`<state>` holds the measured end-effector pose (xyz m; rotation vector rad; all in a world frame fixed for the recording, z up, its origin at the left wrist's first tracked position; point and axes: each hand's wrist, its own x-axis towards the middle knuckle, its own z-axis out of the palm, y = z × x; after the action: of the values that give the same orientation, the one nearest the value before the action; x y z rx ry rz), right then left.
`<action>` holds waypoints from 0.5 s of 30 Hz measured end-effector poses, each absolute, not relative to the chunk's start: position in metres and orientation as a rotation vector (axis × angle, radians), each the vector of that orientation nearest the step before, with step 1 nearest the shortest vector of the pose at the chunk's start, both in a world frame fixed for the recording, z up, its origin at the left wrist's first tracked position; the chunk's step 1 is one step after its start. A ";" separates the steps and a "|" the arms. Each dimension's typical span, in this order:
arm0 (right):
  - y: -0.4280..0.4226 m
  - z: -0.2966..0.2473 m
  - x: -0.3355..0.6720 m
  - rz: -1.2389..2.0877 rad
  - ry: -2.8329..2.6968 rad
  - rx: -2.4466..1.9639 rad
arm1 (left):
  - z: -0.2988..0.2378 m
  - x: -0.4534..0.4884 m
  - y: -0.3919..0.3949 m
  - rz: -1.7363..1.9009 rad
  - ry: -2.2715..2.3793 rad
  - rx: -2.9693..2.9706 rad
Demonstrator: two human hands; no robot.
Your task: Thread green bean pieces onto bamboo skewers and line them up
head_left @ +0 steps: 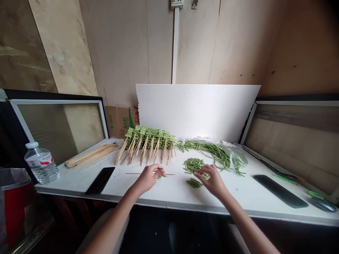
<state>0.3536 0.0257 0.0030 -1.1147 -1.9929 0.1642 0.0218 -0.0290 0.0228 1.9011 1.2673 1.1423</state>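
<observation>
My left hand [150, 177] is closed around a thin bamboo skewer [169, 174], which lies crosswise and shows on both sides of the fingers. Bits of green bean [159, 176] peek out under those fingertips. My right hand [210, 178] is curled into a pinch beside a heap of cut green bean pieces [192, 164]; whatever is between its fingertips is too small to make out. Just below that heap lies a smaller bunch of cut pieces [194, 182]. Behind the left hand, finished bean skewers [150, 137] are stacked in rows, sticks facing me.
Loose bamboo skewers [91, 156] lie left, near a black phone [100, 180] and water bottle [42, 164]. Long uncut beans [217, 151] spill from a plastic bag [235, 157] at back right. A dark flat case [280, 190] and a mouse-like object [323, 204] lie right. A white board [196, 109] stands behind.
</observation>
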 end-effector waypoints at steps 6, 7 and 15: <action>0.013 -0.033 0.309 -0.001 -2.158 -1.095 | 0.004 0.030 -0.018 1.211 1.271 1.813; 0.011 -0.035 0.304 -0.033 -2.175 -1.089 | 0.002 0.032 -0.016 1.224 1.265 1.773; -0.008 -0.021 0.287 0.211 -2.094 -0.961 | 0.000 0.049 -0.021 1.191 1.078 1.582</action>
<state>0.2869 -0.0076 -0.0210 -0.9612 -2.0939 0.2109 0.0493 -0.0207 -0.0005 1.5824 1.0778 1.1906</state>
